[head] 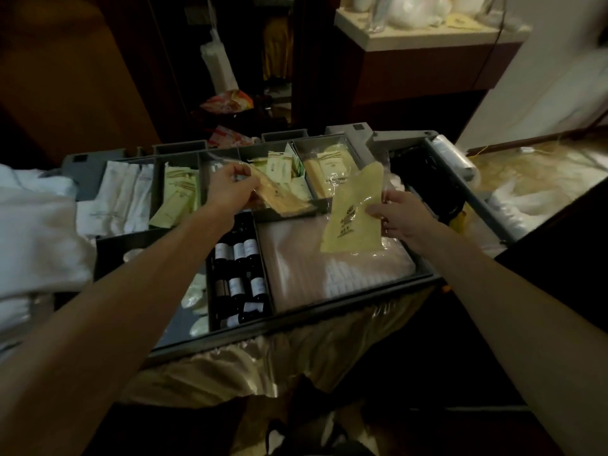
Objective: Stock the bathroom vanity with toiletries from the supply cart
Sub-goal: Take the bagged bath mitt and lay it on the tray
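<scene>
- While reaching over supply cart (477, 199) mid-frame, grips tan sachet (284, 200) in left hand (230, 189), fingers curled on its upper-left end, sachet trailing down-right of hand.
- Pinches yellow packet (353, 218) at right edge with right hand (399, 213), packet just left of hand, above clear-wrapped bundle (312, 268).
- Dark bottles (241, 278) below left hand, separate compartment.

Glossy, crinkled clear film is seen over a yellow flat packet (353, 212) and a tan flat packet (283, 200), above a matt grey plastic cart tray (355, 296). White paper labels are carried by small dark glossy bottles (240, 255); soft white towelling (39, 232) is piled alongside.
</scene>
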The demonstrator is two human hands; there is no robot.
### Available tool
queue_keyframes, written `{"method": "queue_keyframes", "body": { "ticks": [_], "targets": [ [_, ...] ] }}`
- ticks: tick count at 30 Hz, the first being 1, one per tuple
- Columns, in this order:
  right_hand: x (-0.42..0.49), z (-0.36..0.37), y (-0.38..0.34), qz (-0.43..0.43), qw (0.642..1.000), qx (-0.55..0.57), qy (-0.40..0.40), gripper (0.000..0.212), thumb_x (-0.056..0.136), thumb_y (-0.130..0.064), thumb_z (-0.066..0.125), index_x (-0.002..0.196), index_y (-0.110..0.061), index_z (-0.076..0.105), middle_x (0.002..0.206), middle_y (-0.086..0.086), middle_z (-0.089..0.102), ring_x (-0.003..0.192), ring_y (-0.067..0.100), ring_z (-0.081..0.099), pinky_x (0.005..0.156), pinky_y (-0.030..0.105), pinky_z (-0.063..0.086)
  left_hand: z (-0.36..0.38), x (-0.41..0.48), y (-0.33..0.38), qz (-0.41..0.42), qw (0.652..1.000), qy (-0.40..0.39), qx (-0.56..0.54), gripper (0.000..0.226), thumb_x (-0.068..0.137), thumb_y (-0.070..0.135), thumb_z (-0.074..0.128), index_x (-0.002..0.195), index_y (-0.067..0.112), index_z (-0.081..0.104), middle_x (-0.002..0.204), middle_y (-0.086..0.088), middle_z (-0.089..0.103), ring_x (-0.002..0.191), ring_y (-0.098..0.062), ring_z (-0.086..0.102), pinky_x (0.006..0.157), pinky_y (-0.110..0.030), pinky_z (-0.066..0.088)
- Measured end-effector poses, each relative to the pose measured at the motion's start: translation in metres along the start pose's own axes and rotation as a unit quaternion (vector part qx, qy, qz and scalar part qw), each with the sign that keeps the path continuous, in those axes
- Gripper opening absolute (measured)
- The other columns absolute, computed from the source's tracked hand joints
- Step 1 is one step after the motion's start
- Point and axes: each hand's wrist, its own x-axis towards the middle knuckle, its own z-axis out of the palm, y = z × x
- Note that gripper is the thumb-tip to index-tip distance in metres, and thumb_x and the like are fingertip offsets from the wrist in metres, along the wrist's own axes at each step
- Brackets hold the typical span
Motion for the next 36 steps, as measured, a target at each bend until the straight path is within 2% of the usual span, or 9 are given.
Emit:
{"method": "queue_keyframes", "body": {
  "ticks": [3,7,10,16,20,25,30,34,36],
  "targets": [
    [-0.028,-0.007,0.000,-0.013,1.000,-0.001,0.000,0.020,0.088,-0.001,0.069,0.105,-0.012,0.069,0.101,0.010,0.074,0.087,0.023,0.074,0.060,0.028,0.060,-0.006,-0.027,-0.003,0.011,1.000,-0.022,-0.009,0.008,0.094,0.004,0.064,0.092,0.010,0.060,0.087,-0.010,0.064,0.076,-0.018,0.071,0.068,-0.032,0.061],
    [-0.065,-0.015,0.002,-0.043,0.999,-0.012,-0.002,0.024,0.088,-0.003,0.070,0.111,-0.009,0.070,0.101,0.009,0.075,0.086,0.023,0.075,0.061,0.028,0.061,-0.018,-0.072,-0.002,0.006,1.000,-0.011,0.002,0.009,0.094,0.004,0.061,0.087,0.010,0.060,0.080,-0.009,0.061,0.072,-0.019,0.067,0.059,-0.025,0.057],
    [-0.096,-0.019,0.016,-0.053,0.998,-0.008,-0.024,0.026,0.090,-0.007,0.070,0.115,-0.011,0.070,0.102,0.007,0.076,0.088,0.022,0.076,0.066,0.031,0.062,-0.029,-0.121,-0.003,-0.006,0.999,-0.028,0.026,0.007,0.096,0.006,0.060,0.102,0.008,0.064,0.088,-0.013,0.063,0.074,-0.020,0.067,0.056,-0.024,0.057],
    [-0.172,-0.033,0.071,-0.051,0.997,-0.004,-0.052,0.024,0.088,-0.005,0.072,0.112,-0.010,0.070,0.106,0.013,0.076,0.090,0.027,0.075,0.065,0.033,0.060,-0.043,-0.232,-0.037,-0.006,0.996,-0.081,0.048,0.024,0.096,0.007,0.064,0.120,0.009,0.066,0.109,-0.019,0.067,0.097,-0.031,0.070,0.085,-0.041,0.061],
    [-0.230,-0.053,0.112,-0.051,0.997,-0.026,-0.044,0.017,0.088,-0.003,0.070,0.103,-0.012,0.071,0.106,0.019,0.075,0.093,0.038,0.073,0.082,0.053,0.059,-0.037,-0.304,-0.060,-0.020,0.993,-0.107,0.047,0.024,0.094,0.004,0.066,0.117,0.009,0.067,0.100,-0.015,0.071,0.081,-0.024,0.072,0.064,-0.030,0.060],
    [-0.301,-0.093,0.154,-0.009,0.998,-0.046,-0.044,0.019,0.091,-0.007,0.070,0.109,-0.013,0.069,0.104,0.012,0.075,0.090,0.024,0.074,0.077,0.039,0.062,-0.019,-0.365,-0.077,-0.038,0.987,-0.137,0.078,0.028,0.093,0.002,0.068,0.120,0.007,0.065,0.096,-0.016,0.069,0.078,-0.026,0.069,0.060,-0.029,0.060],
    [-0.369,-0.137,0.193,0.010,1.000,-0.011,0.000,0.028,0.090,-0.009,0.072,0.118,-0.007,0.068,0.109,0.011,0.074,0.094,0.024,0.073,0.071,0.033,0.061,0.014,-0.413,-0.087,-0.033,0.970,-0.206,0.125,0.028,0.093,-0.002,0.065,0.117,0.013,0.061,0.078,-0.011,0.063,0.053,-0.008,0.063,0.052,-0.022,0.056],
    [-0.440,-0.160,0.230,0.038,0.995,0.024,0.084,0.013,0.093,-0.008,0.068,0.106,-0.010,0.067,0.108,0.011,0.072,0.097,0.026,0.071,0.073,0.033,0.060,0.041,-0.443,-0.100,-0.023,0.936,-0.313,0.160,0.029,0.091,-0.001,0.068,0.115,0.016,0.065,0.087,-0.014,0.063,0.075,-0.020,0.065,0.066,-0.032,0.060],
    [-0.481,-0.167,0.253,0.047,0.990,0.038,0.127,0.012,0.093,-0.008,0.067,0.103,-0.013,0.065,0.107,0.010,0.072,0.095,0.024,0.072,0.071,0.032,0.060,0.059,-0.465,-0.108,-0.011,0.921,-0.346,0.181,0.028,0.093,-0.001,0.065,0.108,0.022,0.066,0.081,-0.006,0.063,0.071,-0.013,0.065,0.063,-0.028,0.059]
  ]
}}
